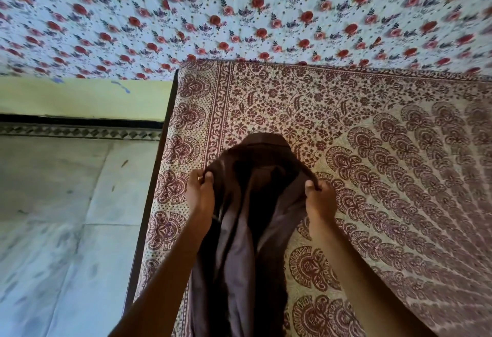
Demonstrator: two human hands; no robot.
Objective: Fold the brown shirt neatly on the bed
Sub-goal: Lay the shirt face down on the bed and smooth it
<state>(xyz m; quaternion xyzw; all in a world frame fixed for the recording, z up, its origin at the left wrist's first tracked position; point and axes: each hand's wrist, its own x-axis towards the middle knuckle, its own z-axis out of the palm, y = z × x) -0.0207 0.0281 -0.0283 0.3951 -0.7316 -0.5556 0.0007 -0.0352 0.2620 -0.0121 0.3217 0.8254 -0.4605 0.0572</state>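
Two hands up over the bed (372,129): left hand (200,193) and right hand (319,199) each pinch the brown shirt (250,203) at its top corners, cloth hanging bunched between the forearms above the patterned bedspread.

The brown shirt (247,230) runs off the bottom edge, hem unseen.

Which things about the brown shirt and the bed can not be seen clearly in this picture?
Head view only:
- Lower end of the brown shirt: cut off by the bottom edge.
- Sleeves, buttons: lost in dark bunched folds.
- Fingers of the left hand and right hand: curled behind the cloth.
- Flowered cloth beyond the bed cover: blurred.
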